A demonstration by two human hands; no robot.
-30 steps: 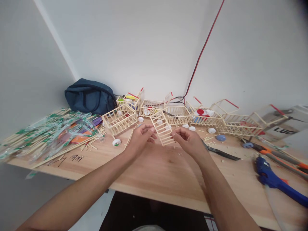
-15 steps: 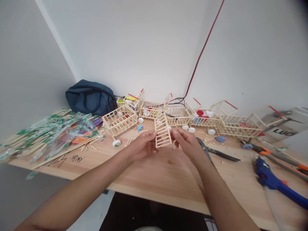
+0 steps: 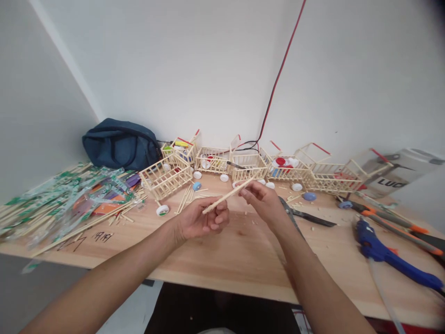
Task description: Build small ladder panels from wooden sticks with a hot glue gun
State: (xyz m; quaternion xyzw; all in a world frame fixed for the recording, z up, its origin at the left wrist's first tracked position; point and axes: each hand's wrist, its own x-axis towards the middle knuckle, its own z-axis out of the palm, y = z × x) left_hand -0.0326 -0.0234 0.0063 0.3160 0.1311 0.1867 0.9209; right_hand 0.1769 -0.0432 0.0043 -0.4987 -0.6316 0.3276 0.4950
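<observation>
A small wooden stick frame (image 3: 227, 195) is seen edge-on, tilted up to the right above the table. My left hand (image 3: 205, 216) holds its lower left end between thumb and fingers. At its upper right end, the fingers of my right hand (image 3: 259, 198) are closed on it. Behind my hands stand several little carts made of sticks, among them a slatted one on the left (image 3: 167, 177) and one in the middle (image 3: 248, 167). White caps serve as wheels, such as one (image 3: 162, 210) under the left cart.
Bagged sticks (image 3: 62, 199) and a blue pouch (image 3: 121, 144) lie left. At right are black scissors (image 3: 313, 218), orange-handled pliers (image 3: 392, 225), a blue glue gun (image 3: 385, 255) and a clear container (image 3: 392, 178). Stick offcuts lie on the wooden table (image 3: 222, 264).
The stick frame has turned from showing its slatted face to edge-on, its right end raised. The whole view has shifted, so the background things appear further left.
</observation>
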